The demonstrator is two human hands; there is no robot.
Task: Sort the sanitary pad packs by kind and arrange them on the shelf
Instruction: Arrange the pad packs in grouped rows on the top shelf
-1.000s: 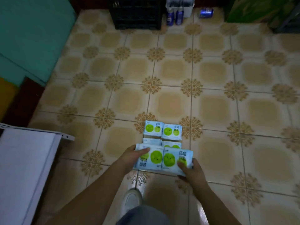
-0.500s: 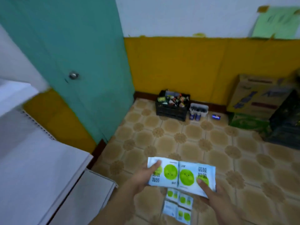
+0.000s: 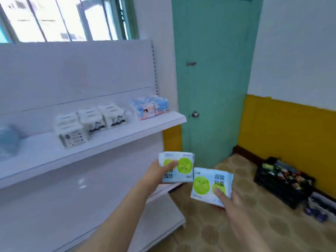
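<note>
Fingers, left hand (image 3: 154,171): thumb pinches the left pack (image 3: 179,167) across its front; other digits hidden behind it.
Fingers, right hand (image 3: 230,199): thumb presses the right pack (image 3: 211,185) at its lower corner, remaining digits underneath.
Packs: both held in the air, below and right of the shelf (image 3: 109,140); edges nearly touching.
Shelf stock: white packs (image 3: 91,122), then pink-blue packs (image 3: 150,107), above and left of the fingers.
Handling: likely light, soft, slick-wrapped; best pinched flat across both faces.
</note>
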